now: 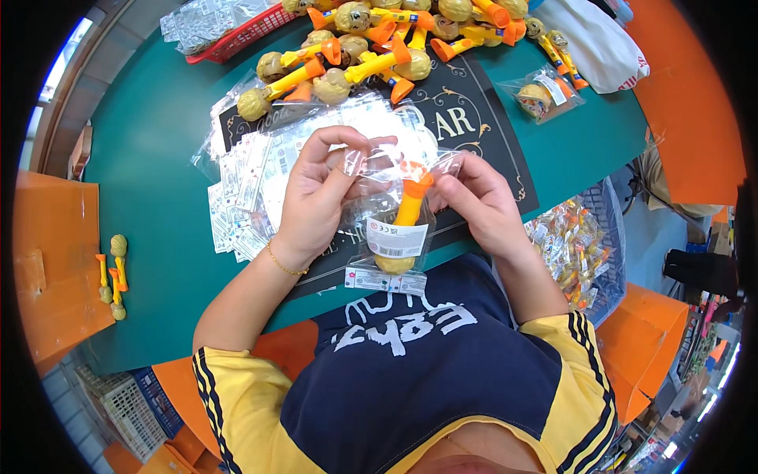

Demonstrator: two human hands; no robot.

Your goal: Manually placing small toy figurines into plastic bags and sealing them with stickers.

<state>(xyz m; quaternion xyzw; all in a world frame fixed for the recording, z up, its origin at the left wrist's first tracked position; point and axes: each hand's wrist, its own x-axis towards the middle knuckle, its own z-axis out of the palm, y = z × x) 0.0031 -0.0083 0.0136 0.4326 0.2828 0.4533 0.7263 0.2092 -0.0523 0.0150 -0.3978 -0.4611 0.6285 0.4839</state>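
Pinch the bag (377, 207) evenly by its upper edge, with left hand (317, 189) at ten o'clock and right hand (483, 197) at two. Best hold the toy (407, 208) inside head-down, low, clear of the pile (371, 68) at twelve.

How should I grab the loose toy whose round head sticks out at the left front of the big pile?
I'd pinch its slim yellow stem from above, coming in from the left. The wide round head and flared orange end should help stop your fingers sliding off, and other toys crowd its right side.
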